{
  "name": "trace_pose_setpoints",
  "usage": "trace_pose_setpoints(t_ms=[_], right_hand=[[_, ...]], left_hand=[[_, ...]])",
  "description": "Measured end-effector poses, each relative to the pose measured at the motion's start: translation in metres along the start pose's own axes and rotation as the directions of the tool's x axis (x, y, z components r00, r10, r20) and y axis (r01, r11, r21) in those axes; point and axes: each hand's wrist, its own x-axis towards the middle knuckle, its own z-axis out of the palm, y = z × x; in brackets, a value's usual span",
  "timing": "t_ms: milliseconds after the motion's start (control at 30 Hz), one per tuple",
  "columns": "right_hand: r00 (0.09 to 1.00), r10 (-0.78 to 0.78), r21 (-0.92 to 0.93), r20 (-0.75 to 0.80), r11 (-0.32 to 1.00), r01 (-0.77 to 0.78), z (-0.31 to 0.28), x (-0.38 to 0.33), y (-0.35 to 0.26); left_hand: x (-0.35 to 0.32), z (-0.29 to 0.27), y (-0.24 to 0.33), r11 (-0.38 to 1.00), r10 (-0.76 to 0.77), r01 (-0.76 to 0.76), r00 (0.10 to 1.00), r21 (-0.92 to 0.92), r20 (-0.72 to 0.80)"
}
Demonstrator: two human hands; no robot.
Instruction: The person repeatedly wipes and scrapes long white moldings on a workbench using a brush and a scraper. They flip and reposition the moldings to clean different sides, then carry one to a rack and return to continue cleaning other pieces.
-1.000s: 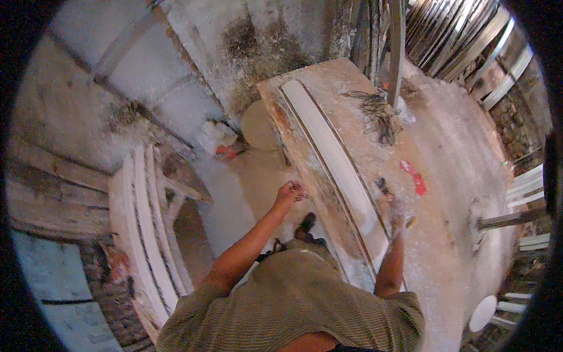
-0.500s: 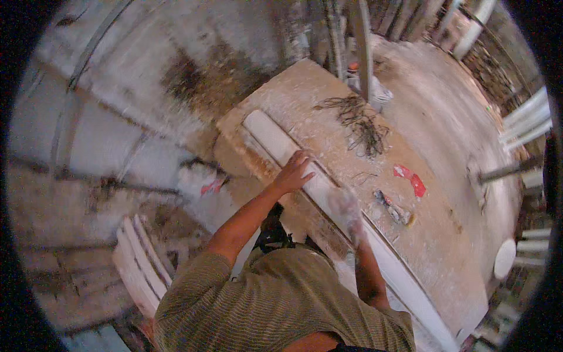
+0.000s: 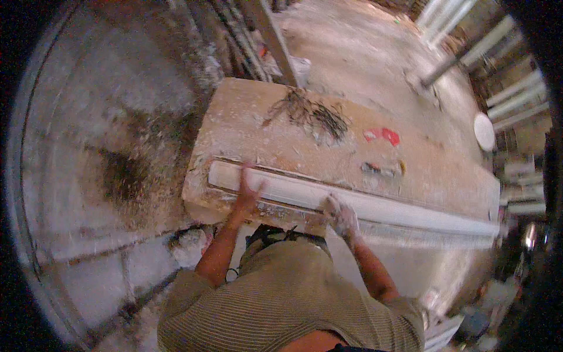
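Observation:
A long white moulding [image 3: 287, 186] lies along the near side of a dusty wooden worktable [image 3: 246, 111]. My left hand [image 3: 251, 192] rests across it close to its left end, fingers spread and thumb apart. At the moulding's near edge, farther right, is my right hand [image 3: 342, 216], coated in white dust. Its fingers are curled in, and a pale lump shows at the fingertips; blur hides what that is.
Tangled dark wire [image 3: 322, 120] lies on the table's far side. Right of it are red scraps [image 3: 384, 136] and a small tube-like item [image 3: 381, 169]. A post [image 3: 271, 41] rises behind the table. White lengths [image 3: 443, 20] lean at the back right.
The view has turned, so the table and moulding now run more level across it. My left hand is nearer the moulding's left end; my right hand has moved to its near edge.

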Motion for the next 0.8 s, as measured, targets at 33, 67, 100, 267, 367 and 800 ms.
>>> trace_pose_setpoints(t_ms=[33, 67, 100, 267, 367, 800], right_hand=[[0.998, 0.047, 0.005, -0.05, 0.999, -0.046, -0.005, 0.0, -0.006], [0.988, 0.091, 0.081, -0.127, 0.993, -0.082, -0.003, 0.001, -0.012], [0.967, 0.148, 0.15, -0.207, 0.982, -0.118, 0.0, 0.003, -0.017], [0.915, 0.169, 0.164, -0.365, 0.98, -0.115, 0.007, -0.001, -0.028], [0.905, 0.03, -0.011, -0.424, 0.999, -0.038, 0.008, -0.011, -0.031], [0.578, 0.47, 0.272, -0.667, 0.876, -0.399, 0.021, -0.04, -0.004]], left_hand=[[0.011, -0.027, -0.024, 0.992, -0.017, 0.034, 0.99, 0.12, -0.14], [0.023, -0.059, -0.064, 0.916, 0.002, 0.091, 0.973, 0.391, -0.231], [0.032, -0.087, -0.088, 0.78, 0.095, 0.128, 0.943, 0.613, -0.319], [0.059, -0.158, -0.141, 0.813, -0.465, 0.449, 0.884, 0.371, -0.049], [0.067, -0.174, -0.127, 0.709, -0.386, 0.227, 0.917, 0.667, 0.098], [0.021, -0.19, -0.123, 0.765, -0.567, 0.54, 0.823, -0.352, 0.032]])
